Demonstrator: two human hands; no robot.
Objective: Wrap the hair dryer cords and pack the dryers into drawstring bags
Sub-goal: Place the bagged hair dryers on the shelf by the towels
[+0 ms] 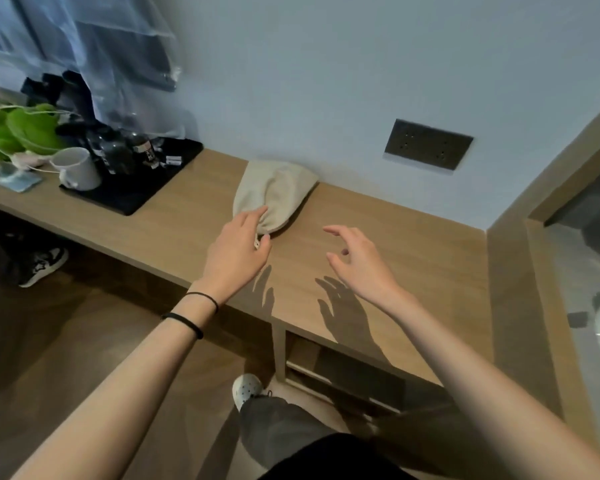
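Stands at a wooden counter (413, 244) set along a pale wall. Reaches forward with both bare arms.

Pinches the gathered neck of the drawstring bag (274, 194) with the left hand (238, 249), fingers laid over the puckered cloth and thumb tucked under it beside the cord end. Wears two dark hair bands (187, 322) on that wrist.

Finds the bag itself at 12 o'clock from the left hand: beige, bulging, lying on the counter with its closed end against the wall and its neck pointing toward 7 o'clock. Cannot tell what fills it.

Holds the right hand (361, 258) above the counter at 3 o'clock from the left one, well apart from the bag, fingers spread wide and lightly bent, gripping nothing. Throws shadows of both hands onto the wood toward 6 o'clock.

Shows a black tray (136, 195) at 9 o'clock from the bag, on the same counter, bearing a white mug (78, 169) and several dark bottles (125, 152). Shows something leafy and green (21, 131) at 10 o'clock from the tray, with clear plastic sheeting (84, 46) hanging above it. Places a dark socket plate (428, 144) on the wall at 2 o'clock from the bag. Shows an open compartment (343, 368) under the counter at 6 o'clock from the right hand, and a white shoe (246, 388) on the floor just beside it at 9 o'clock.
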